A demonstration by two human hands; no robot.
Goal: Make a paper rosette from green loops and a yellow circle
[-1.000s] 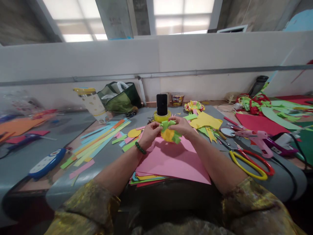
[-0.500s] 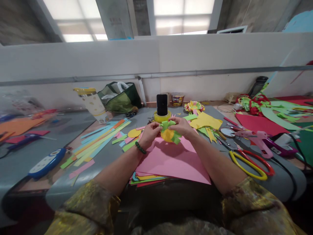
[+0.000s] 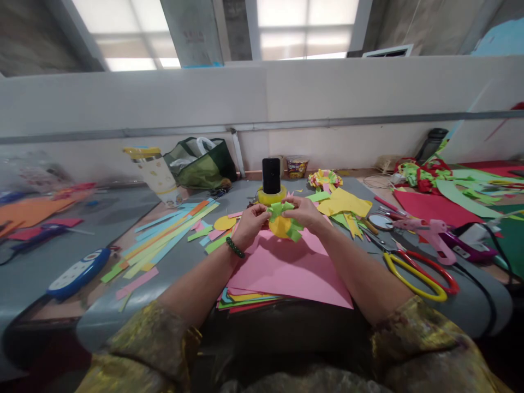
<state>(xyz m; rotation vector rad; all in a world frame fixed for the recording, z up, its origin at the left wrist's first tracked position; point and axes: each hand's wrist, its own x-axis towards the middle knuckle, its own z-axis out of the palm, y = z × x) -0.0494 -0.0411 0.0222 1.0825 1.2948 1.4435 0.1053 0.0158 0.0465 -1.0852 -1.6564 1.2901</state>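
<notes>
Yellow paper disc (image 3: 280, 226), with green paper strips (image 3: 281, 208) along rim, held over pink paper sheet (image 3: 290, 270) on counter (image 3: 178, 259). Left hand (image 3: 250, 221) pinches strip at left edge; right hand (image 3: 307, 213) closed on far-right edge, exact contact partly hidden. Advisable: light fingertip pressure, as thin paper likely creases; one hand steadying disc, other pressing strip at its base.

Two hands (image 3: 250, 224) (image 3: 309, 214), one bracelet (image 3: 235, 248), one phone (image 3: 271, 174), one tumbler (image 3: 155, 176), one green bag (image 3: 201, 168)

The head view faces forward and down, close above the tabletop (image 3: 184, 256); its far-left corner seems blurred.
</notes>
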